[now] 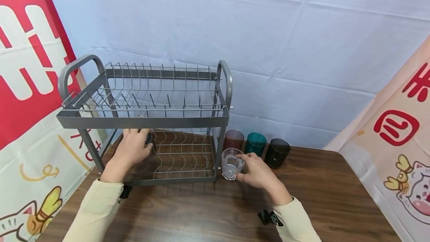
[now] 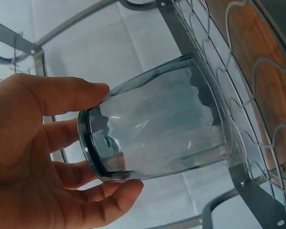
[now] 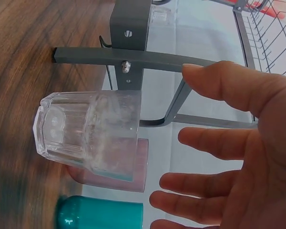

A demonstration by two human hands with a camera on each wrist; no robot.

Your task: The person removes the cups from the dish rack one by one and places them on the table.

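My left hand (image 1: 132,146) reaches into the lower tier of a grey two-tier dish rack (image 1: 141,123). In the left wrist view, its thumb and fingers grip a greyish see-through glass (image 2: 157,121) by the thick base, with the mouth turned down toward the wire shelf (image 2: 250,102). Just outside the rack's right end, a clear faceted glass (image 3: 86,129) stands upright on the table. My right hand (image 1: 256,171) is beside that glass, its thumb and fingers spread around the rim side, with a gap showing between them and the glass in the right wrist view.
Behind the clear glass stand a reddish cup (image 1: 234,139), a teal cup (image 1: 256,143) and a dark cup (image 1: 277,153) in a row. The rack's upper wire tier (image 1: 151,104) hangs over my left hand. A pale cloth (image 1: 302,66) backs the wooden table (image 1: 208,212).
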